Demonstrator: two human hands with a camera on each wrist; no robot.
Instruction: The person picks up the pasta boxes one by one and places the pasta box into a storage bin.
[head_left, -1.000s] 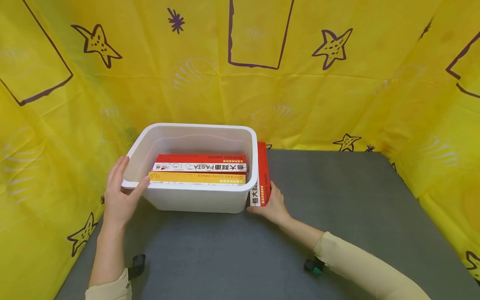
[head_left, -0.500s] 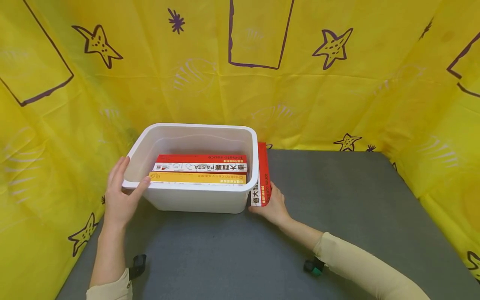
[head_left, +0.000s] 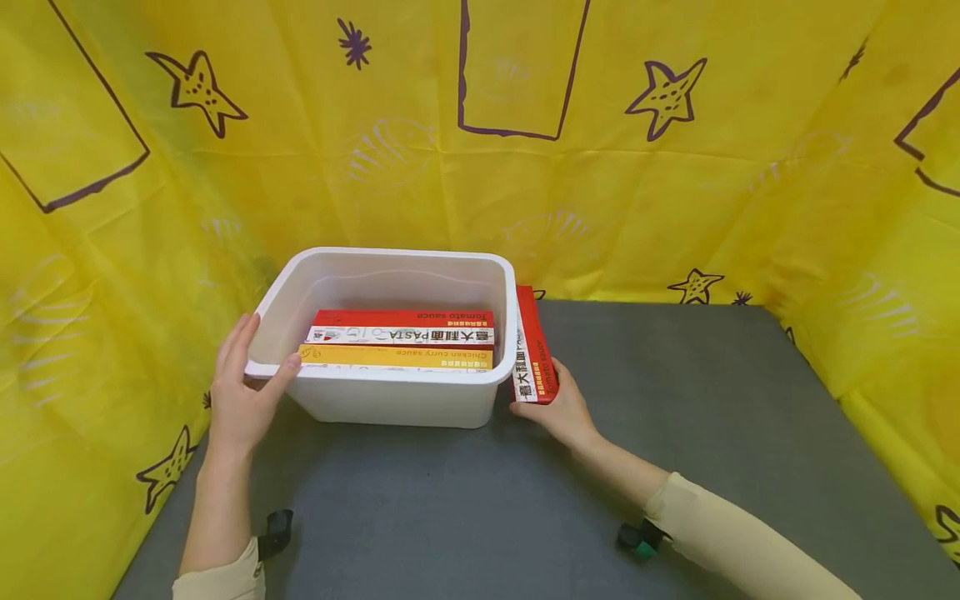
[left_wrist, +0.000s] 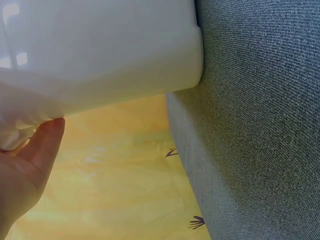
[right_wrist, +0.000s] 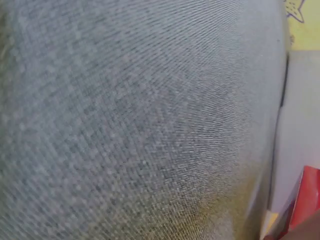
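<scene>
A white plastic bin [head_left: 390, 402] stands left of centre in the head view, its wall filling the top of the left wrist view. My left hand [head_left: 243, 407] grips its front left corner, thumb over the rim and fingers along the left side. To the right of the bin, my right hand [head_left: 567, 413] holds the near end of a red and white pasta box [head_left: 540, 358] labelled tomato sauce. This box stands on edge, partly hidden by the bin's rim. In the right wrist view only a red corner [right_wrist: 306, 195] of it shows.
Inside the bin lie a red tomato sauce pasta box [head_left: 375, 317] and a yellow chicken curry sauce box [head_left: 390, 356], side by side. Everything rests on a dark grey tabletop [head_left: 427, 508]. A yellow patterned curtain [head_left: 585, 175] encloses the back and sides.
My right hand has shifted slightly right, swinging the near end of the pasta box away from the bin. The left hand and the bin stay in place.
</scene>
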